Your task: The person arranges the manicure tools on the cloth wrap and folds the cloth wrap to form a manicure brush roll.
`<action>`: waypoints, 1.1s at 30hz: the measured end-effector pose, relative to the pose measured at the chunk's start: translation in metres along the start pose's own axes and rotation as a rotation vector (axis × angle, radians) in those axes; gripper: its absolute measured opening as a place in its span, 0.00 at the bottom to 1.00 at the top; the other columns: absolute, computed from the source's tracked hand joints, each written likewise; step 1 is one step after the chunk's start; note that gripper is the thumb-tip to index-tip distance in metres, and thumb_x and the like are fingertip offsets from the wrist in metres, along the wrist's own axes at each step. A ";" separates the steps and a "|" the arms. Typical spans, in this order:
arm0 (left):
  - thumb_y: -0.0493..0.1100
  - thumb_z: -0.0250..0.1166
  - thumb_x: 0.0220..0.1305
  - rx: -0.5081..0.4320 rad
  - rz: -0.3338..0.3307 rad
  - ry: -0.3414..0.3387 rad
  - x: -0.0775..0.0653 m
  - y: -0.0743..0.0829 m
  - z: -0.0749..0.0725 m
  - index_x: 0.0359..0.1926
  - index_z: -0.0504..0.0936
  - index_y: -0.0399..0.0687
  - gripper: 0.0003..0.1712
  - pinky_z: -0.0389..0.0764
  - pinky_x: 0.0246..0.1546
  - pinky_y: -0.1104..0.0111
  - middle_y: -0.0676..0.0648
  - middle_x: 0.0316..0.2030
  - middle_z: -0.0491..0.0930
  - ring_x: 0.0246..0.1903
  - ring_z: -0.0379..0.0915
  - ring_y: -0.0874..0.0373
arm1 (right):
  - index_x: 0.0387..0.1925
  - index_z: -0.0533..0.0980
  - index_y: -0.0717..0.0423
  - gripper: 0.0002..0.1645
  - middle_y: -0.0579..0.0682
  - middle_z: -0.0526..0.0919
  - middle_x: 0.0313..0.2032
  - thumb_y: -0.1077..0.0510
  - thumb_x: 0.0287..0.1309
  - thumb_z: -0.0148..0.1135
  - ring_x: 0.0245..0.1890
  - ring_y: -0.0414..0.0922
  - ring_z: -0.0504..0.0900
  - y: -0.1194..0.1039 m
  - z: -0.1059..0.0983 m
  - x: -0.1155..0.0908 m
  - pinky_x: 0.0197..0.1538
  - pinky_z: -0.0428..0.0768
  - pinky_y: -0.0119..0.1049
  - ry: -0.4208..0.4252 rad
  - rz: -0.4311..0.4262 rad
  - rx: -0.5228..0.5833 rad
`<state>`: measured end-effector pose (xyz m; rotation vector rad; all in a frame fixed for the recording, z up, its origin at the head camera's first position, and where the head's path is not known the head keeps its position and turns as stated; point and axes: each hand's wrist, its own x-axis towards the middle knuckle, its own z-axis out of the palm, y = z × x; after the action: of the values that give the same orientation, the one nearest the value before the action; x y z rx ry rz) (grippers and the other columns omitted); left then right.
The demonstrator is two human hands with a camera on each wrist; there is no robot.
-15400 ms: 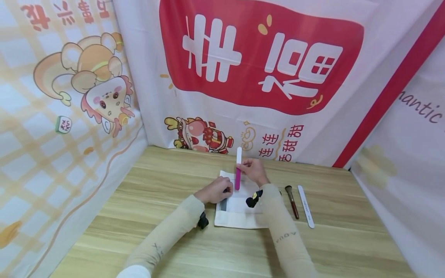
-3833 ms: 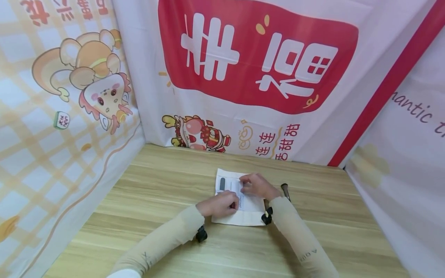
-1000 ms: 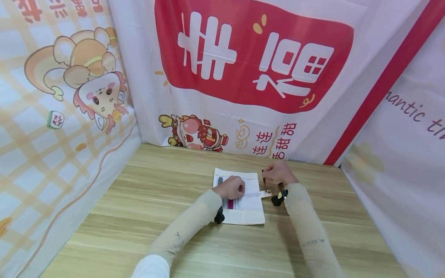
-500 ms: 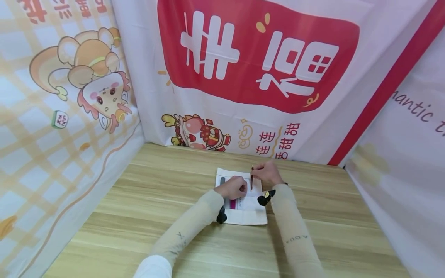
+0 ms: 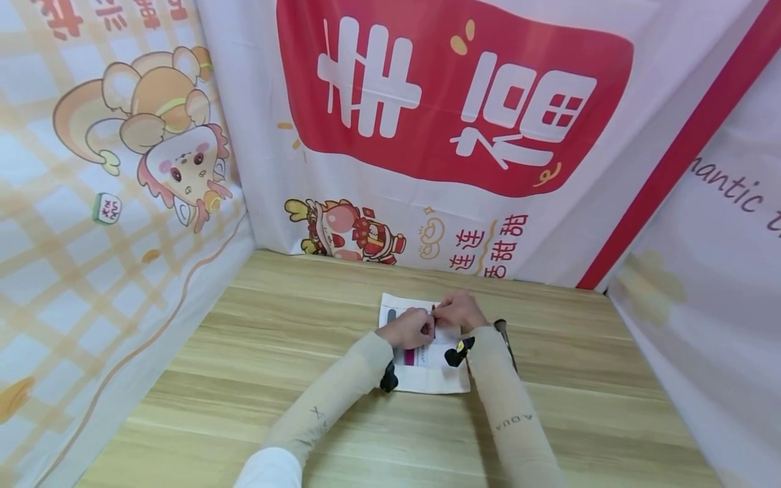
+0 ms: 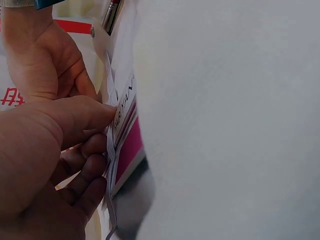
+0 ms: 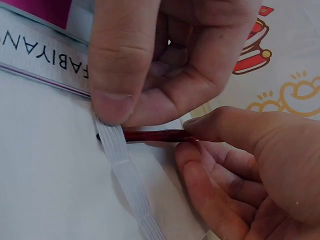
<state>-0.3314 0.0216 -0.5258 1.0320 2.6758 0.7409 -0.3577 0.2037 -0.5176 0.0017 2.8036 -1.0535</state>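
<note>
My left hand [image 5: 410, 329] pinches a white elastic band [image 7: 125, 172] between thumb and fingers, over an unrolled white cloth pouch [image 5: 433, 381]. My right hand [image 5: 460, 310] pinches a slim dark red stick [image 7: 155, 135]; its kind does not show. The stick passes under the band, and its dark tip sticks out on the far side in the right wrist view. Beside the left thumb lies a white nail file [image 7: 50, 55] lettered FABIYAN, tucked against the band. A magenta nail file [image 5: 409, 357] is next to it, partly hidden by the left hand.
A makeup brush [image 5: 502, 331] lies on the wooden table [image 5: 293, 325], right of the pouch and partly behind the right sleeve. A dark grey strip [image 5: 391, 315] shows at the pouch's left side. Printed cloth curtains [image 5: 457, 102] stand behind and at both sides.
Both nail files, one held and one on the table at first, now lie in the pouch. In the last second my right hand brought the red stick left to the band; my left hand barely moved.
</note>
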 end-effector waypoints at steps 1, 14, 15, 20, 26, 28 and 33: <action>0.36 0.68 0.68 0.000 -0.001 0.005 0.000 0.000 0.000 0.29 0.85 0.50 0.09 0.75 0.39 0.73 0.55 0.27 0.80 0.31 0.74 0.64 | 0.34 0.91 0.55 0.08 0.50 0.91 0.33 0.54 0.59 0.75 0.34 0.45 0.83 -0.001 0.001 -0.001 0.37 0.79 0.34 -0.013 0.014 -0.005; 0.38 0.73 0.63 0.025 0.007 0.011 -0.004 -0.003 -0.002 0.32 0.90 0.50 0.03 0.80 0.48 0.70 0.56 0.33 0.87 0.37 0.78 0.64 | 0.32 0.90 0.58 0.05 0.52 0.91 0.26 0.60 0.55 0.76 0.26 0.43 0.88 -0.014 0.002 -0.023 0.30 0.80 0.30 -0.066 0.106 0.010; 0.38 0.73 0.63 0.024 0.008 0.014 -0.005 -0.003 -0.003 0.32 0.90 0.50 0.03 0.80 0.48 0.69 0.55 0.33 0.88 0.37 0.78 0.64 | 0.32 0.91 0.58 0.05 0.51 0.91 0.26 0.60 0.54 0.77 0.26 0.43 0.88 -0.015 0.002 -0.024 0.30 0.79 0.30 -0.067 0.111 0.005; 0.38 0.73 0.61 0.025 0.021 0.031 -0.006 -0.004 -0.006 0.32 0.90 0.50 0.03 0.79 0.46 0.70 0.55 0.32 0.88 0.36 0.78 0.64 | 0.30 0.90 0.59 0.05 0.52 0.90 0.24 0.61 0.49 0.78 0.25 0.41 0.87 -0.021 -0.001 -0.030 0.31 0.79 0.29 -0.080 0.109 -0.008; 0.37 0.72 0.60 0.018 0.030 0.026 -0.009 -0.003 -0.007 0.32 0.90 0.48 0.02 0.78 0.44 0.71 0.55 0.31 0.88 0.35 0.77 0.64 | 0.24 0.88 0.60 0.04 0.52 0.88 0.20 0.64 0.46 0.78 0.20 0.40 0.84 -0.024 -0.001 -0.030 0.28 0.78 0.29 -0.103 0.118 -0.006; 0.37 0.72 0.61 0.014 0.028 0.028 -0.010 -0.003 -0.007 0.32 0.90 0.49 0.03 0.78 0.45 0.71 0.55 0.31 0.88 0.35 0.77 0.64 | 0.21 0.87 0.58 0.06 0.50 0.87 0.18 0.61 0.46 0.78 0.19 0.39 0.82 -0.024 0.000 -0.026 0.25 0.75 0.29 -0.103 0.145 -0.041; 0.38 0.72 0.60 0.021 0.039 0.038 -0.010 -0.002 -0.006 0.33 0.91 0.48 0.02 0.78 0.45 0.71 0.54 0.33 0.88 0.36 0.77 0.64 | 0.14 0.83 0.54 0.13 0.46 0.83 0.15 0.55 0.45 0.78 0.17 0.38 0.78 -0.022 0.000 -0.015 0.23 0.69 0.30 -0.046 0.178 -0.145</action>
<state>-0.3275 0.0111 -0.5220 1.0883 2.7086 0.7484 -0.3437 0.1878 -0.5009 0.2045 2.7696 -0.7998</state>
